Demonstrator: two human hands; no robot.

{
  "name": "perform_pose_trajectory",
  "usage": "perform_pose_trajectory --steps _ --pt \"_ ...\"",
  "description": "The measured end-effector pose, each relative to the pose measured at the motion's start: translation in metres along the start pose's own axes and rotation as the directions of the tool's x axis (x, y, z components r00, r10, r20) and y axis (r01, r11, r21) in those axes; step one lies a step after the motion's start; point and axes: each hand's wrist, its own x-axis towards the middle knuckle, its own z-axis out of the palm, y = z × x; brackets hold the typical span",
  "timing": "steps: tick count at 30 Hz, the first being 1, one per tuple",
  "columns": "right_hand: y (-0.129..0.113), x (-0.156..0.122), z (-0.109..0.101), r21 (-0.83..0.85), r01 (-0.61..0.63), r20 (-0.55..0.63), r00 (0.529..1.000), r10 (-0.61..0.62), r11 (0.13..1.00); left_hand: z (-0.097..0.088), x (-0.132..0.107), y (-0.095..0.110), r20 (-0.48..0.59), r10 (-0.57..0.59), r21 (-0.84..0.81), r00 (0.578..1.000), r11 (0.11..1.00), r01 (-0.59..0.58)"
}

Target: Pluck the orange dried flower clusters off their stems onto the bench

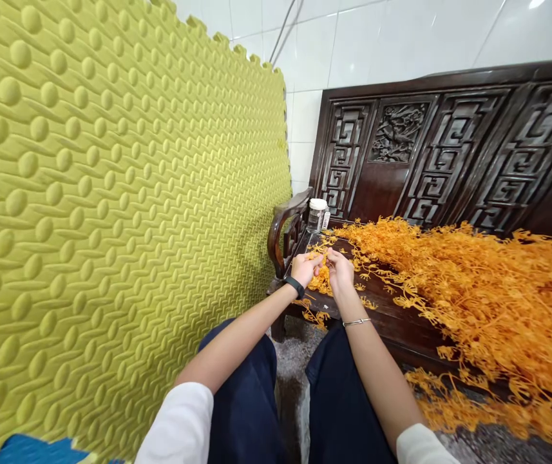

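Fingertips nearly meeting, my two hands hover over the left end of a dark carved wooden bench. My left hand (306, 268), with a black band at the wrist, is closed in a pinch on an orange plastic sprig (324, 256). Facing it, my right hand (340, 270), a thin bracelet on its wrist, is also pinched at the same small piece. Fine detail between the fingers is too small to make out. Beneath them lies a small heap of orange pieces (321, 283). Just beyond stands a clear jar (317, 216) with a white lid.
A large mass of orange artificial sprigs (449, 270) covers the bench to the right and spills over its front. The curved wooden armrest (280, 232) bounds the left. Yellow foam matting (135, 193) rises beside me. White tiles (377, 38) cover the wall behind.
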Motion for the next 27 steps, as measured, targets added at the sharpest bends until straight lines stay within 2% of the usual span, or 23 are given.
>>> perform_pose_trajectory --steps 6,11,14,19,23,25,27 --pt "0.015 0.01 0.012 0.007 0.043 -0.091 0.995 -0.042 0.999 0.001 0.009 -0.009 -0.067 0.034 -0.004 0.997 0.999 -0.034" --pt "0.023 0.016 0.017 0.005 0.067 -0.134 0.989 -0.066 0.998 0.001 0.014 -0.018 -0.106 0.074 0.056 0.992 0.996 -0.068" --pt "0.028 0.017 0.019 -0.009 0.081 -0.142 0.987 -0.082 0.997 -0.002 0.012 -0.018 -0.119 0.114 0.138 0.986 0.986 -0.097" --pt "0.038 0.022 0.024 -0.038 0.103 -0.151 0.983 -0.107 0.994 -0.012 0.002 -0.009 -0.067 0.227 0.355 0.972 0.915 -0.189" --pt "0.024 0.038 0.007 -0.065 0.129 -0.214 0.967 -0.14 0.989 -0.032 -0.009 0.004 -0.006 0.261 0.425 0.965 0.875 -0.234" --pt "0.009 0.048 -0.009 -0.071 0.164 -0.267 0.947 -0.177 0.984 -0.051 -0.011 0.01 0.018 0.253 0.381 0.967 0.893 -0.241" --pt "-0.003 0.056 -0.025 -0.069 0.197 -0.27 0.94 -0.209 0.978 -0.072 -0.008 0.015 0.034 0.195 0.291 0.98 0.936 -0.197"
